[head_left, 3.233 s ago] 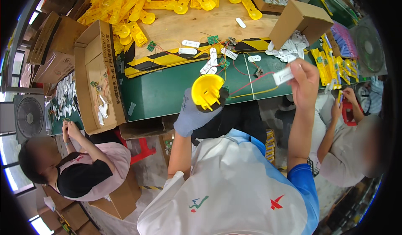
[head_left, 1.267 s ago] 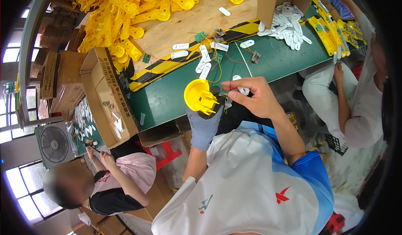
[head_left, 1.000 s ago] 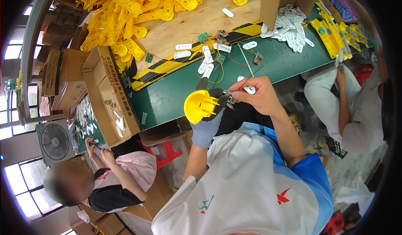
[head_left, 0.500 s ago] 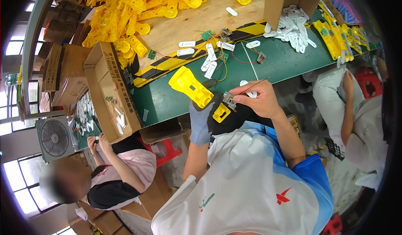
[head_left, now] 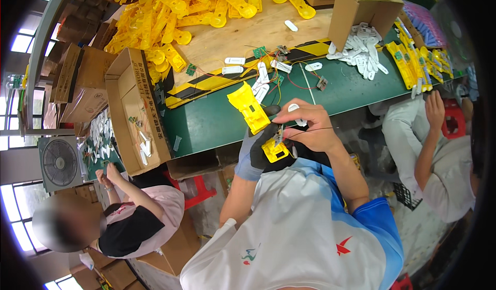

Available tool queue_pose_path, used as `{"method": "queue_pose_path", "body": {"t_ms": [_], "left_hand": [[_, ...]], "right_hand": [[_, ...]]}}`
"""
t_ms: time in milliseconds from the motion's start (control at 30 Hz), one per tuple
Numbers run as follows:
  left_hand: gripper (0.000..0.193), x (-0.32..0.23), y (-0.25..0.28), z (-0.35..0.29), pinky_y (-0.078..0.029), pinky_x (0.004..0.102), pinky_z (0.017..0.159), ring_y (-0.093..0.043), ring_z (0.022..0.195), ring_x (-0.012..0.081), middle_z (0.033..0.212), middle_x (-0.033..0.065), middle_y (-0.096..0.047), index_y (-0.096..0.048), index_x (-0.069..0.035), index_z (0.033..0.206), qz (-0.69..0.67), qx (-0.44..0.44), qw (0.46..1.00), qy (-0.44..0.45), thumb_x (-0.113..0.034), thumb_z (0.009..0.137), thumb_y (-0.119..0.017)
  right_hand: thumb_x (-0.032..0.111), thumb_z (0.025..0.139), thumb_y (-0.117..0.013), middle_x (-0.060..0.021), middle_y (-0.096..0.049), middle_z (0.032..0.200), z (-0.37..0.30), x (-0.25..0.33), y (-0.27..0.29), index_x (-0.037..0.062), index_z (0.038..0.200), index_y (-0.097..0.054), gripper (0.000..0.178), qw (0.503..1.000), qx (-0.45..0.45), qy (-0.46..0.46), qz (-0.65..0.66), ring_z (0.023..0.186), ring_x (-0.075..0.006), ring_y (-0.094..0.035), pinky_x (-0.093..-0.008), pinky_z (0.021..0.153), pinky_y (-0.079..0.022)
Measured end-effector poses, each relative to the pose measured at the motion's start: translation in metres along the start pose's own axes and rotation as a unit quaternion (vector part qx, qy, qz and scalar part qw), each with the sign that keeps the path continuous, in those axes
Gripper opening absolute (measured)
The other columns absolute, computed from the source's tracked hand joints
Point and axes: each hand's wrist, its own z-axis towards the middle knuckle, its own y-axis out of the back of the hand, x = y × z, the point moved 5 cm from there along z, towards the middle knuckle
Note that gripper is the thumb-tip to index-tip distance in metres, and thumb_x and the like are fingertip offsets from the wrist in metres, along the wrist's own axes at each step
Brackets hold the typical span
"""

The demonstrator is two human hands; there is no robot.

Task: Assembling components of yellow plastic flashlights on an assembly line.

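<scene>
My left hand [head_left: 249,155], in a grey and black glove, is closed around a yellow plastic housing [head_left: 250,110] above my lap. A lower yellow part with a square opening [head_left: 274,151] shows past the glove; whether both are one piece is hidden by the fingers. My bare right hand [head_left: 314,128] pinches a small circuit board [head_left: 279,135] against the housing, between the two yellow portions. A thin dark wire [head_left: 321,129] trails to the right from its fingers. Just beyond that hand lies a white oval cover [head_left: 295,113].
Wired boards [head_left: 260,52] and white covers [head_left: 232,70] lie along the green bench [head_left: 206,130]. Yellow housings [head_left: 170,11] are heaped at the back left. Cardboard boxes [head_left: 132,114] [head_left: 361,5] flank the work area. Co-workers sit left [head_left: 139,212] and right [head_left: 439,161].
My right hand has moved left and down, bringing the board into the housing beside the glove. The housing has tipped more upright. The whole view has shifted slightly.
</scene>
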Motion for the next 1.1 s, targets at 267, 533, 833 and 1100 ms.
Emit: {"method": "queue_pose_path", "body": {"t_ms": [267, 533, 833, 1100], "left_hand": [[0.042, -0.036, 0.005, 0.005, -0.055, 0.0311, 0.065, -0.064, 0.078, 0.019, 0.091, 0.0088, -0.062, -0.048, -0.005, 0.121, 0.22, -0.017, 0.963, -0.154, -0.006, 0.085, -0.069], [0.053, -0.034, -0.001, 0.019, -0.054, 0.0329, 0.065, -0.065, 0.075, 0.02, 0.091, 0.0106, -0.063, -0.048, -0.004, 0.125, 0.2, -0.018, 0.973, -0.111, -0.051, 0.101, -0.042], [0.053, -0.023, -0.011, 0.013, -0.058, 0.0333, 0.07, -0.068, 0.081, 0.0214, 0.098, 0.0115, -0.066, -0.05, -0.004, 0.127, 0.166, -0.002, 0.984, -0.056, -0.05, 0.101, -0.041], [0.048, -0.023, -0.015, 0.013, -0.057, 0.0304, 0.069, -0.068, 0.081, 0.0191, 0.099, 0.0109, -0.066, -0.051, -0.002, 0.125, 0.179, 0.001, 0.983, -0.041, -0.043, 0.101, -0.048]], "right_hand": [[0.002, 0.069, -0.081, -0.0095, -0.072, 0.081, 0.001, 0.041, 0.019, 0.0038, 0.08, -0.071, 0.015, 0.986, -0.012, -0.014, -0.167, 0.07, -0.0208, -0.068, -0.0287, 0.062, -0.051], [0.009, 0.069, -0.082, -0.0039, -0.066, 0.068, 0.021, 0.092, -0.011, 0.0103, 0.078, -0.073, 0.013, 0.977, 0.126, 0.073, -0.153, 0.055, -0.0185, -0.061, -0.0291, 0.049, -0.045], [0.008, 0.081, -0.076, -0.0038, -0.07, 0.078, 0.048, 0.022, 0.01, 0.0001, 0.086, -0.071, 0.011, 0.99, -0.027, -0.112, -0.081, 0.069, -0.0081, -0.059, -0.0236, 0.064, -0.047], [0.006, 0.081, -0.076, -0.0026, -0.067, 0.078, 0.046, 0.014, 0.012, -0.0012, 0.086, -0.07, 0.01, 0.988, -0.055, -0.104, -0.099, 0.068, -0.0082, -0.053, -0.0228, 0.065, -0.043]]}}
